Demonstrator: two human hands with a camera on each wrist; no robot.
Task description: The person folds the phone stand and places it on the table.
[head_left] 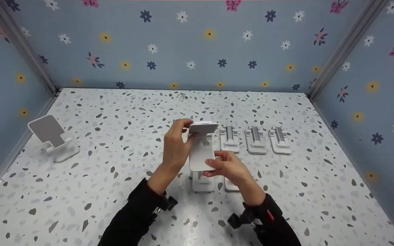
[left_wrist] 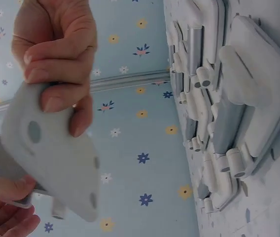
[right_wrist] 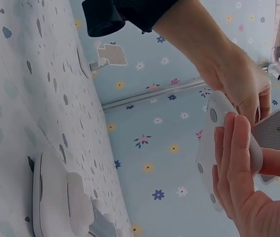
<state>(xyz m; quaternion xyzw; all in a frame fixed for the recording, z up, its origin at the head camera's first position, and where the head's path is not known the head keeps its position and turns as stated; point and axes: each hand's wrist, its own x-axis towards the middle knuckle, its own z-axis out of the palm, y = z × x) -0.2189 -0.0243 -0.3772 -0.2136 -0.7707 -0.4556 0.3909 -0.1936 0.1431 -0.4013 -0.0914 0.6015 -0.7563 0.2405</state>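
Observation:
Both hands hold a white folding phone stand (head_left: 200, 155) above the table. My left hand (head_left: 176, 143) pinches its upper plate (head_left: 203, 128), which has a grey pad and is tilted away from the base. My right hand (head_left: 229, 167) grips the base's lower right corner, thumb on the upper face and fingers beneath. In the left wrist view, the underside of the base (left_wrist: 56, 138) shows several grey feet. Below the hands lie a folded phone stand (head_left: 203, 184) and another folded stand (head_left: 231, 184), both partly hidden.
Three folded phone stands lie in a row to the right: a near one (head_left: 230, 138), a middle one (head_left: 255, 140) and a far one (head_left: 279, 140). An unfolded stand (head_left: 48, 131) stands at the far left. Flowered panels (head_left: 190, 44) enclose the speckled table (head_left: 115, 198).

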